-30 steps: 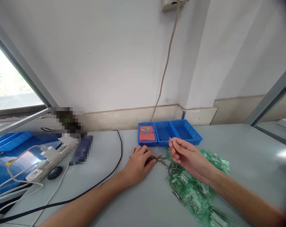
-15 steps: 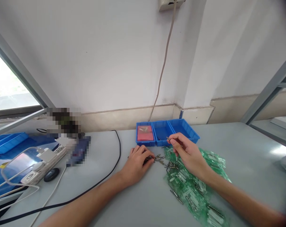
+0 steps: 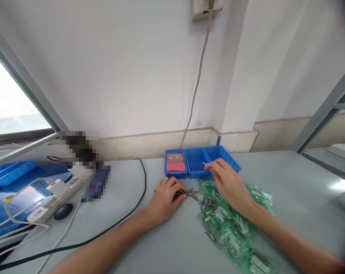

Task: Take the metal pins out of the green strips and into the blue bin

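My left hand (image 3: 165, 199) rests on the table with its fingers curled round a bunch of small dark metal pins, most of them hidden under the palm. Just right of its thumb, more loose metal pins (image 3: 193, 193) lie in a small heap. My right hand (image 3: 228, 186) pinches a thin, light-coloured metal pin (image 3: 204, 163) between thumb and forefinger, held above the front of the middle blue bin (image 3: 199, 175). Under and beside the right wrist spread green plastic bags (image 3: 215, 232) with metal pins and white pieces in or on them.
A left blue bin (image 3: 172, 176) holds a red card (image 3: 175, 165) with a small clear bag. The right blue bin (image 3: 225, 154) adjoins the middle one. A black cable (image 3: 123, 215) crosses the table at left, near a power strip (image 3: 58, 199) and a black mouse (image 3: 63, 211).
My right hand has turned more palm-down over the bin, and the pin in its fingertips now points left and shows more. My left hand stays in place.
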Tool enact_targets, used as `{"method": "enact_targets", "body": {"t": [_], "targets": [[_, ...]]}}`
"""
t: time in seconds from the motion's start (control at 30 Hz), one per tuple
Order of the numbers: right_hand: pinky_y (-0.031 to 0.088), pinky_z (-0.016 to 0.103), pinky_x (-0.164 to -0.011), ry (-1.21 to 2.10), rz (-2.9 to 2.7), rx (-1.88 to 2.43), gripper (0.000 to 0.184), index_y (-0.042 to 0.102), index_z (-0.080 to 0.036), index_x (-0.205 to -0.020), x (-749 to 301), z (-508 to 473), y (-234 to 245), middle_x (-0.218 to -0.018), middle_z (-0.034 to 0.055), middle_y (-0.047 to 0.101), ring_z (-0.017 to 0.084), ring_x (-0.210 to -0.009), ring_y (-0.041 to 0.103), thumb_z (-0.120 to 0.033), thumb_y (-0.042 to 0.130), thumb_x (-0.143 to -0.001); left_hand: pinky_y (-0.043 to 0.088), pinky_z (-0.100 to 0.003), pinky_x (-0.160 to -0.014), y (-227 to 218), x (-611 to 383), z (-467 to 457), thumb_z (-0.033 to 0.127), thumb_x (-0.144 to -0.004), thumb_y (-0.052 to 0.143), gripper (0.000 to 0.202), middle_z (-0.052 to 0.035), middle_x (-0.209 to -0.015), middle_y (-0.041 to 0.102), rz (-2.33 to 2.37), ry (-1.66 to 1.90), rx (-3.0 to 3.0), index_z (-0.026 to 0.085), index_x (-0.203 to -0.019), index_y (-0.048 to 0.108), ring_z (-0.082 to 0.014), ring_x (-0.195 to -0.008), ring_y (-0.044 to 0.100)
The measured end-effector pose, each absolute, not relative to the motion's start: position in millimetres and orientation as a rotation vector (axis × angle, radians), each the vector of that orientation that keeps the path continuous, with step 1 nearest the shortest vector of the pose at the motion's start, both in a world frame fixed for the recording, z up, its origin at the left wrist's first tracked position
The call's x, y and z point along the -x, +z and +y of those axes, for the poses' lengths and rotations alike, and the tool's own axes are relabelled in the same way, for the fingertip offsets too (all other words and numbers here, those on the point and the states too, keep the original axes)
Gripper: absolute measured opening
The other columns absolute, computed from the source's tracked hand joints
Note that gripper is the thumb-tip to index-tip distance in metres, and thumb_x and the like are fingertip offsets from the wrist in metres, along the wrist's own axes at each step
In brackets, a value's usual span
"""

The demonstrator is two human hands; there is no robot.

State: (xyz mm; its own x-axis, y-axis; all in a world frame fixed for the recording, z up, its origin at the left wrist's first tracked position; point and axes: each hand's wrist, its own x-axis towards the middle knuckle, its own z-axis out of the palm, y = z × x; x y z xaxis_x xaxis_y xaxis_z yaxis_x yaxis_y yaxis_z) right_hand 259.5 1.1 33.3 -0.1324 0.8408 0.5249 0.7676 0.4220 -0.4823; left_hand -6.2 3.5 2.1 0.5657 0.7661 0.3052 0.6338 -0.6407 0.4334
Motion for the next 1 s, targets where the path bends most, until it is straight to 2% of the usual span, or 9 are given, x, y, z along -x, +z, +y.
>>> {"method": "enact_targets", "body": {"t": [0.17, 0.3, 0.4, 0.5, 0.63, 0.77, 1.0], "targets": [[0.049, 0.051, -0.095, 0.013, -2.000, 1.369, 0.030, 0.066, -0.025, -0.120, -260, 6, 25, -0.121, 0.0142, 0.062, 0.034, -0.110, 0.058, -0.026, 0.038, -0.111, 0.041, -0.039, -0.092, 1, 6, 5, 0.026, -0.105, 0.066, 0.005, -0.0028, -0.113, 0.067, 1.148, 0.705, -2.517, 0.025, -0.109, 0.069, -0.0236, -0.106, 0.059], [0.050, 0.047, -0.097, 0.208, -2.099, 1.295, 0.024, 0.062, -0.026, -0.128, -253, -2, 31, -0.126, 0.0124, 0.060, 0.031, -0.112, 0.060, -0.033, 0.047, -0.111, 0.042, -0.038, -0.089, 1, 6, 4, 0.025, -0.102, 0.070, 0.007, -0.0023, -0.112, 0.067, 1.166, 0.691, -2.518, 0.025, -0.109, 0.069, -0.0236, -0.105, 0.059], [0.050, 0.043, -0.094, 0.357, -2.262, 1.217, 0.023, 0.063, -0.028, -0.126, -247, -13, 36, -0.127, 0.0096, 0.061, 0.030, -0.113, 0.060, -0.039, 0.063, -0.105, 0.041, -0.037, -0.088, 1, 5, 4, 0.024, -0.102, 0.071, 0.007, -0.0016, -0.111, 0.067, 1.171, 0.678, -2.519, 0.025, -0.109, 0.069, -0.0229, -0.103, 0.060], [0.048, 0.044, -0.090, 0.371, -2.418, 1.192, 0.022, 0.068, -0.027, -0.114, -243, -18, 37, -0.114, 0.0073, 0.066, 0.031, -0.106, 0.061, -0.041, 0.074, -0.098, 0.040, -0.036, -0.089, 1, 5, 4, 0.022, -0.102, 0.070, 0.008, -0.0008, -0.110, 0.067, 1.163, 0.677, -2.524, 0.025, -0.109, 0.068, -0.0221, -0.103, 0.061], [0.045, 0.045, -0.091, 0.384, -2.488, 1.168, 0.007, 0.068, -0.026, -0.104, -243, -16, 33, -0.106, 0.0050, 0.070, 0.029, -0.101, 0.062, -0.031, 0.063, -0.106, 0.039, -0.036, -0.088, 1, 5, 5, 0.022, -0.102, 0.070, 0.007, -0.0006, -0.111, 0.067, 1.161, 0.669, -2.532, 0.025, -0.109, 0.067, -0.0222, -0.103, 0.060], [0.045, 0.043, -0.089, 0.368, -2.482, 1.154, 0.012, 0.066, -0.026, -0.100, -246, -14, 30, -0.103, 0.0042, 0.070, 0.028, -0.098, 0.062, -0.026, 0.057, -0.108, 0.039, -0.036, -0.088, 2, 5, 5, 0.020, -0.101, 0.071, 0.010, 0.0004, -0.111, 0.067, 1.154, 0.662, -2.540, 0.025, -0.109, 0.067, -0.0217, -0.103, 0.060], [0.046, 0.042, -0.091, 0.369, -2.466, 1.139, 0.024, 0.065, -0.026, -0.103, -246, -12, 26, -0.102, 0.0049, 0.069, 0.027, -0.098, 0.063, -0.023, 0.044, -0.112, 0.039, -0.037, -0.089, 3, 5, 3, 0.021, -0.102, 0.070, 0.008, 0.0002, -0.111, 0.067, 1.172, 0.642, -2.540, 0.024, -0.109, 0.067, -0.0214, -0.103, 0.059]]}}
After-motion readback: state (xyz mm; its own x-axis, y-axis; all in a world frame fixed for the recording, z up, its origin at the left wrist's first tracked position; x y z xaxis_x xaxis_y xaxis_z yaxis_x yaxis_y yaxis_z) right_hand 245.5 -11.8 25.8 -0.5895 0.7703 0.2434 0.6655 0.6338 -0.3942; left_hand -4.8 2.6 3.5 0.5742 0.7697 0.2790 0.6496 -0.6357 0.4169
